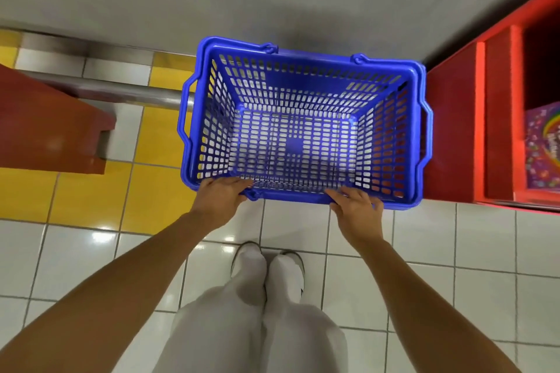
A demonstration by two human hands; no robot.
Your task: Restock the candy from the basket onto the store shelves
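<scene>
A blue plastic basket (303,48) with mesh walls hangs in front of me, and nothing lies inside it. My left hand (219,198) grips its near rim at the left corner. My right hand (356,206) grips the same rim toward the right. The basket's handles are folded down along its sides. A red shelf unit (478,118) stands just right of the basket, with a purple rainbow candy box (542,148) on one of its shelves.
A dark red counter (51,124) juts in from the left, with a steel rail (115,94) behind it. A grey wall runs across the top. White and yellow floor tiles (454,251) lie below, with my legs and shoes at the bottom centre.
</scene>
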